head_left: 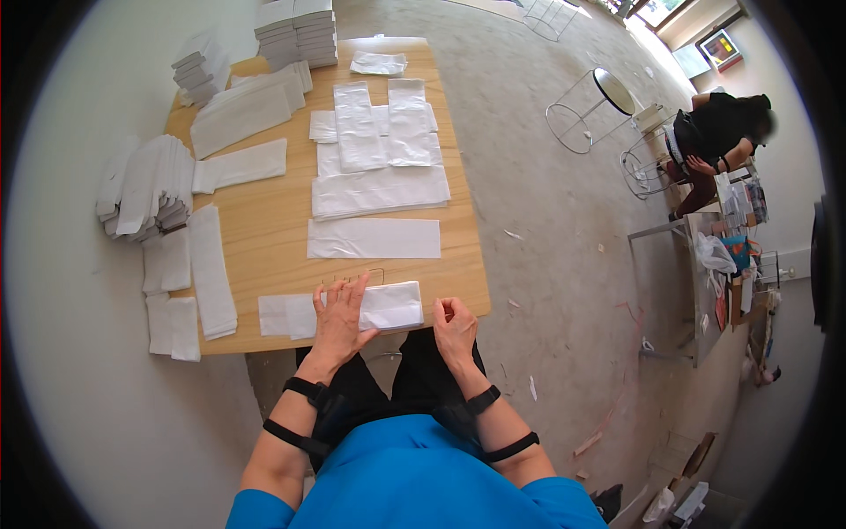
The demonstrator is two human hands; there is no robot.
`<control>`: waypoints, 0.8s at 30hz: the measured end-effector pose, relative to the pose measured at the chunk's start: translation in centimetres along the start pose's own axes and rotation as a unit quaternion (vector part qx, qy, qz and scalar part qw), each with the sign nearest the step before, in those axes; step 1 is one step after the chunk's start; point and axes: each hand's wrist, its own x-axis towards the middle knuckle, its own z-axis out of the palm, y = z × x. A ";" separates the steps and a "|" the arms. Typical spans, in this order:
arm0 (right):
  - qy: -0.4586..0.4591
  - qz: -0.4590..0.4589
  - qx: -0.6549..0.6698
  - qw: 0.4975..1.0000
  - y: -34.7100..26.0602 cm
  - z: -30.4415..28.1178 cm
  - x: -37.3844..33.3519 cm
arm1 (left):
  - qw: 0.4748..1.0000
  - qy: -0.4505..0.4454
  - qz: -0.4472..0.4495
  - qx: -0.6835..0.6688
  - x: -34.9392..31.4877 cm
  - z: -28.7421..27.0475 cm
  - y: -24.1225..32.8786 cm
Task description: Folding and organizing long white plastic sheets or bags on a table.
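A folded paper stack point(394, 306) lies along the near edge of the table point(264, 225), the left hand point(339, 317) on it, the right hand point(455, 328) just beside its right end. Behind it lies a flat paper strip point(374, 239), then a layered paper pile point(379, 191). Bundled papers point(150, 189) lie left; tall stacks point(297, 35) stand at the far end. Well to the right, a round stool point(612, 91) stands left of another person point(718, 132), beyond a side table point(705, 339).
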 end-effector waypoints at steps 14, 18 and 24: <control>-0.062 -0.055 0.020 0.996 -0.7 1.1 0.0 | 0.962 0.067 -0.075 -0.255 0.0 2.1 1.5; -0.077 -0.018 0.077 0.994 -2.5 0.9 -0.4 | 0.954 0.062 -0.093 -0.277 0.0 2.4 1.0; -0.110 0.028 0.111 0.987 -0.8 2.5 1.0 | 0.939 0.046 -0.078 -0.332 0.1 2.5 0.0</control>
